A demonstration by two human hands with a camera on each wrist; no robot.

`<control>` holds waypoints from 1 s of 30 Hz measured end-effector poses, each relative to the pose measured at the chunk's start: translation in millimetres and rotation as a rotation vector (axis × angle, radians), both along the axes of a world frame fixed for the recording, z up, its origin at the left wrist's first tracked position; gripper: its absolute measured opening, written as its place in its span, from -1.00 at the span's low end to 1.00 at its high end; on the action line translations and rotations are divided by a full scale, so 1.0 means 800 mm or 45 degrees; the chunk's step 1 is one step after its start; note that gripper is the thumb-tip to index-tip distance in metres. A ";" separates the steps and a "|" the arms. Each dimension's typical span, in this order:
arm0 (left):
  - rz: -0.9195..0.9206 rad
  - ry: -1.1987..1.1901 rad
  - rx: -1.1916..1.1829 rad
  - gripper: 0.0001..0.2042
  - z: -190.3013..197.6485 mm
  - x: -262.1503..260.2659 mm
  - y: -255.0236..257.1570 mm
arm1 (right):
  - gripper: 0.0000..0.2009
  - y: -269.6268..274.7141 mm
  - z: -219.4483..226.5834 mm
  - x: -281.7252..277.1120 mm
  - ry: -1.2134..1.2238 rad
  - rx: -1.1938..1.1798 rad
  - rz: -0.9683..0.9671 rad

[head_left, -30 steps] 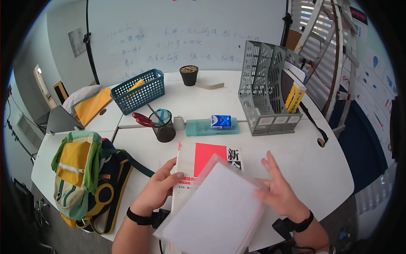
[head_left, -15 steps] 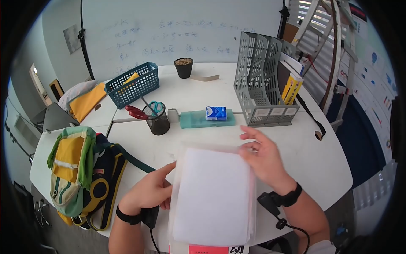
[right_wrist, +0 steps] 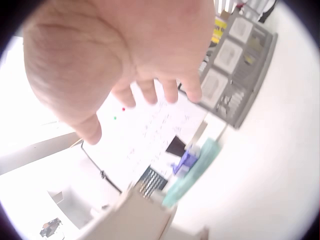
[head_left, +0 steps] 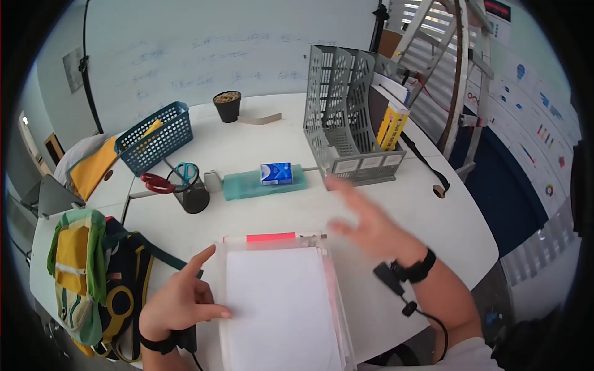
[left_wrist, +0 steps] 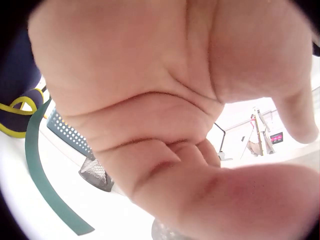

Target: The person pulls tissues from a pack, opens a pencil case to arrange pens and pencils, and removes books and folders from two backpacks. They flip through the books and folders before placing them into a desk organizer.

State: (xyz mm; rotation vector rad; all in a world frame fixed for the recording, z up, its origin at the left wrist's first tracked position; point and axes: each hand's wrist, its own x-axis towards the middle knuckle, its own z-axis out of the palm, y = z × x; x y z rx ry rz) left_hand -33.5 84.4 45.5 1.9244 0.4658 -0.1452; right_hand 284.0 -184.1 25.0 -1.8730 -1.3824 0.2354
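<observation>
In the head view, white paper (head_left: 278,303) in a clear plastic folder (head_left: 224,272) overlies a white book with a red patch (head_left: 271,237), its top edge showing beyond the folder. My left hand (head_left: 179,300) is at the stack's left side. Its thumb tip reaches the folder's edge, its index finger points forward and the other fingers bend in. The left wrist view shows the palm close up, the thumb and index finger apart. My right hand (head_left: 377,229), blurred, hovers past the stack's upper right corner, fingers spread and holding nothing.
Left lies a green and yellow backpack (head_left: 77,278). Ahead are a mesh pen cup (head_left: 193,196) with red-handled scissors, a teal case (head_left: 238,185) under a blue pack (head_left: 276,174), a blue-green basket (head_left: 158,145), a plant pot (head_left: 228,110) and a grey file rack (head_left: 362,167).
The folder, tilted over the book a second ago, now lies lined up on it. My left hand has drawn to the stack's left side; my right hand has come off its right edge.
</observation>
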 end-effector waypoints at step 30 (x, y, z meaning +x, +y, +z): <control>0.115 -0.228 0.193 -0.12 -0.022 0.008 0.030 | -0.62 -0.035 0.154 0.218 0.168 1.596 -0.883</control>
